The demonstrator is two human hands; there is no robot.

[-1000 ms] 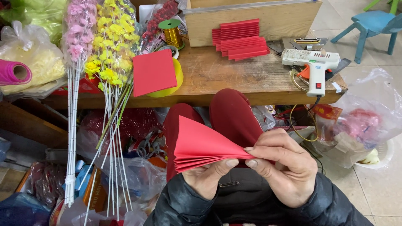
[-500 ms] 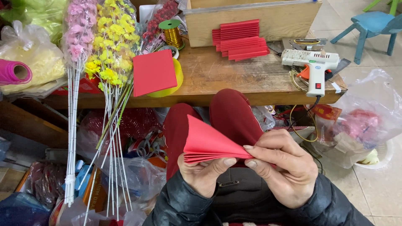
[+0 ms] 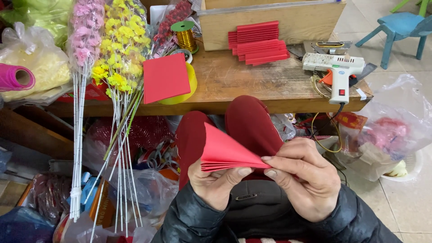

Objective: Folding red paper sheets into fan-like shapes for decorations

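The red paper sits low in the middle of the view, over the person's lap, pleated into a narrow fan whose folds gather at its 4 o'clock corner. The left hand grips it from below, thumb pressed across the stacked edges. The right hand pinches the gathered point at 3 o'clock of the paper, forefinger and thumb closed on the folds. Both grips are clenched on the paper; neither is released.

To my eye the step is pleating. To do it well, each crease wants to lie flush on the one beneath, with the same width, so the fan opens evenly. The right-hand pinch should hold the point tight while the left thumb slides outward along the fold to sharpen it. The free edge at 10 o'clock is splayed, so the layers could slip if the pinch eases.

On the wooden table at 12 o'clock lie finished red pleated pieces, stacked against a wooden box. A flat red sheet rests at 11 o'clock on a yellow round thing, a white glue gun at 1 o'clock. Bunches of pink and yellow artificial flowers stand at 10 o'clock.
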